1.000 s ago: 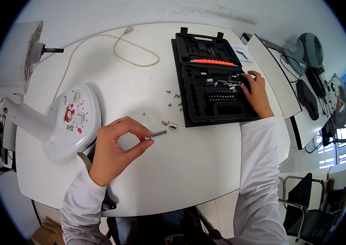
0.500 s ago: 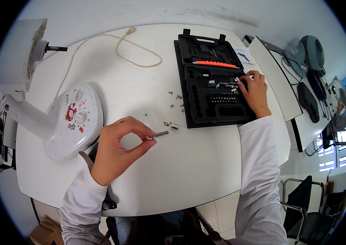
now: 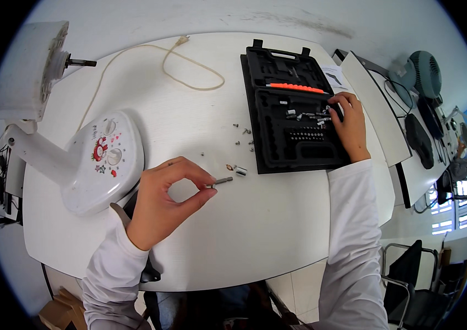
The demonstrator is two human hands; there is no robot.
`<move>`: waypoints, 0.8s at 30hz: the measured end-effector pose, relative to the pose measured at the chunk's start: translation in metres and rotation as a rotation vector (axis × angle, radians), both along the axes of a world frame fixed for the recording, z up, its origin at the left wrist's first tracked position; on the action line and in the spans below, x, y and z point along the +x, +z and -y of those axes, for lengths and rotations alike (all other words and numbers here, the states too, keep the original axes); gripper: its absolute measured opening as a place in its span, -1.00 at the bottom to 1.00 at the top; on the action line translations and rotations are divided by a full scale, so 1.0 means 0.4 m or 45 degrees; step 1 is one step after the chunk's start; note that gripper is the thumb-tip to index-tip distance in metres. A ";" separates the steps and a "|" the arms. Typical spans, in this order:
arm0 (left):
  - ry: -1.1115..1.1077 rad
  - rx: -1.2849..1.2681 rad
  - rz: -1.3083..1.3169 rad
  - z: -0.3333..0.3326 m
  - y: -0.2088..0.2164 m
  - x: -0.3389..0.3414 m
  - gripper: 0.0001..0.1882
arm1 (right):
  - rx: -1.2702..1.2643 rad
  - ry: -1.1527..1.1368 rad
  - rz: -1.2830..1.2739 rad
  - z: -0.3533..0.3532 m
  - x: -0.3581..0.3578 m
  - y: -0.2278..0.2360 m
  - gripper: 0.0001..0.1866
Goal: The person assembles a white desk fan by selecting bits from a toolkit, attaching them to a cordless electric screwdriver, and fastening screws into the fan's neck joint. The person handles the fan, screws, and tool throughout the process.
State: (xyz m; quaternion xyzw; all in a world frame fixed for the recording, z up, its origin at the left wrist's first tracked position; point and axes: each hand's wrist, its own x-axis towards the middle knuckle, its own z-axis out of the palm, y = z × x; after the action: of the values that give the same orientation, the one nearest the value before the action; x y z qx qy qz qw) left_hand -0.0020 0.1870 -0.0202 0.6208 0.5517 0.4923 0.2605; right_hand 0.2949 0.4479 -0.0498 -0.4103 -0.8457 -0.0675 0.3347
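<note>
Pinched between thumb and forefinger of my left hand (image 3: pixel 159 206) is a short metal screwdriver bit (image 3: pixel 223 180), its free end pointing away from my palm toward the right; the other fingers curl loosely into a ring above the white table (image 3: pixel 277 242). Compared with a second ago, this hand has barely shifted, and the bit sits at the same angle in the same pinch, so I judge I am simply holding it ready while the other hand searches.

Just past my fingertips lie a small metal socket (image 3: pixel 240 170) and a tiny brownish oval piece (image 3: pixel 229 166), and a little farther out a scatter of small screws (image 3: pixel 242 137) rests on the table.

Off to the left of that hand sits the white fan base (image 3: pixel 98 165) with its dials and red buttons, its pale power cord (image 3: pixel 189 66) looping away across the far side of the table.

Farther out on the right, my right hand (image 3: pixel 349 126) rests in the open black tool case (image 3: pixel 294 110), fingers bent down onto the loose bits (image 3: pixel 307 115) near its middle. Over the last second it has crept slightly along that row. Whether those fingers actually grip anything I cannot tell. An orange-handled screwdriver (image 3: pixel 298 87) lies in its slot beyond them.
</note>
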 end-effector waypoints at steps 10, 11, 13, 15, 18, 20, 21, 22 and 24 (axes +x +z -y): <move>0.075 -0.006 0.018 -0.006 0.001 -0.001 -0.77 | -0.654 0.437 -0.013 0.048 -0.139 0.036 -0.81; 0.080 -0.007 0.026 -0.005 -0.001 -0.002 -0.76 | -0.715 0.395 0.058 0.044 -0.144 0.051 -0.81; 0.094 -0.001 0.043 -0.006 -0.002 -0.004 -0.74 | -0.782 0.328 0.159 0.037 -0.155 0.068 -0.81; 0.114 0.011 0.068 -0.006 -0.004 -0.002 -0.73 | -0.777 0.283 0.215 0.034 -0.157 0.074 -0.81; 0.134 0.052 0.120 -0.003 -0.003 -0.004 -0.72 | -0.670 0.357 0.122 0.039 -0.160 0.071 -0.80; 0.147 0.115 0.107 -0.005 -0.005 -0.006 -0.71 | -0.648 0.452 -0.017 0.061 -0.170 0.072 -0.79; 0.165 0.138 0.093 -0.003 -0.005 -0.008 -0.71 | -0.687 0.506 -0.100 0.083 -0.184 0.084 -0.77; 0.169 0.152 0.108 -0.005 -0.005 -0.006 -0.71 | -0.727 0.559 -0.182 0.109 -0.195 0.100 -0.76; 0.184 0.170 0.126 0.001 0.001 -0.008 -0.70 | -1.044 0.728 -0.234 0.208 -0.246 0.146 -0.71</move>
State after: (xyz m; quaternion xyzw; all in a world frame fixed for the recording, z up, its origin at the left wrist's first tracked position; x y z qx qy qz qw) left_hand -0.0052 0.1866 -0.0198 0.5702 0.5475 0.5756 0.2094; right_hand 0.1965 0.3646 0.0087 -0.2642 -0.8481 0.4008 0.2242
